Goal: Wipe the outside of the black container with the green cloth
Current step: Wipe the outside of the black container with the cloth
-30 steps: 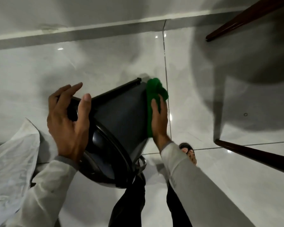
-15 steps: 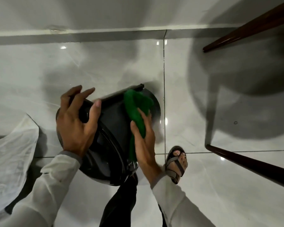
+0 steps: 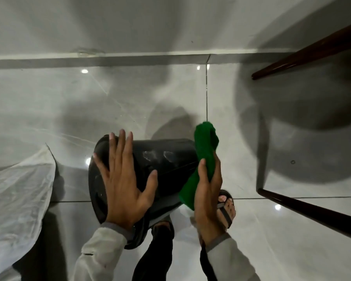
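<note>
Since 0.5 s ago cloth slid back to container's 3 o'clock side. L hand [image 3: 123, 185] flat, fingers spread, on black container [image 3: 166, 167], tilted at centre. R hand [image 3: 208, 191] clasps green cloth [image 3: 201, 165] against it. Wood legs [image 3: 312, 211] farther, 3 o'clock.

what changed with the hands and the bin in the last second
The left hand went from gripping the rim to lying flat on the bin, which turned. The right hand slid the green cloth across and back toward the bin's base end. The white sheet stayed put.
</note>
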Demonstrator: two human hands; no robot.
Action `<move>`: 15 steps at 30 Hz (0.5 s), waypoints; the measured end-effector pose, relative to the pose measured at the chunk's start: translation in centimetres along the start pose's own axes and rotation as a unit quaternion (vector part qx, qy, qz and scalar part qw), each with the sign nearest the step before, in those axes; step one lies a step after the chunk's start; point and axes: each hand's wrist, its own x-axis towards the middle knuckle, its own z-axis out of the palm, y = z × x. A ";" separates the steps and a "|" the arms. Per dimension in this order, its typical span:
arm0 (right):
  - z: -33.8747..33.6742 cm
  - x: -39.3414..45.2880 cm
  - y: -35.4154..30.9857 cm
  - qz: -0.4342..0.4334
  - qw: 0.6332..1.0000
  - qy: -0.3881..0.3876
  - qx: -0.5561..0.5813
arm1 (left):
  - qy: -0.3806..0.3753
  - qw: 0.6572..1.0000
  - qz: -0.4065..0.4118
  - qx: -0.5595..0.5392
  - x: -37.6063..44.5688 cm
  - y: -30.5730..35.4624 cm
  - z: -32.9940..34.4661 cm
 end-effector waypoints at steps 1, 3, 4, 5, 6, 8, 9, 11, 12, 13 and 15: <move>0.1 0.7 -0.5 -0.025 0.998 -0.048 -0.019 | -0.004 1.000 0.023 0.000 -0.1 0.0 0.1; 0.7 2.2 -1.3 -0.069 0.981 -0.164 -0.073 | -0.021 0.997 0.068 0.001 -0.8 -0.3 0.2; 1.4 2.8 -1.7 -0.090 0.965 -0.222 -0.108 | -0.031 0.996 0.086 0.010 -1.3 -0.6 0.1; 2.2 3.1 -2.1 -0.108 0.945 -0.273 -0.143 | -0.037 0.994 0.101 0.024 -1.9 -0.9 0.1; 3.1 3.2 -2.3 -0.122 0.925 -0.317 -0.172 | -0.039 0.992 0.111 0.039 -2.4 -1.2 0.0; 4.9 3.2 -1.6 -0.130 0.889 -0.380 -0.221 | -0.033 0.992 0.109 0.057 -3.0 -1.3 0.3; 5.7 3.0 -1.1 -0.139 0.872 -0.387 -0.265 | -0.027 0.993 0.101 0.059 -3.1 -1.3 0.4; 6.6 2.8 0.0 -0.164 0.843 -0.359 -0.365 | -0.020 0.995 0.088 0.049 -3.2 -1.4 0.5; 6.8 3.0 0.5 -0.171 0.838 -0.345 -0.386 | -0.018 0.995 0.086 0.043 -3.1 -1.6 0.5; 6.9 3.2 0.8 -0.176 0.840 -0.333 -0.390 | -0.018 0.996 0.084 0.038 -3.1 -1.9 0.4; 6.5 4.1 1.7 -0.171 0.854 -0.306 -0.384 | -0.026 0.996 0.078 0.023 -3.1 -2.5 0.2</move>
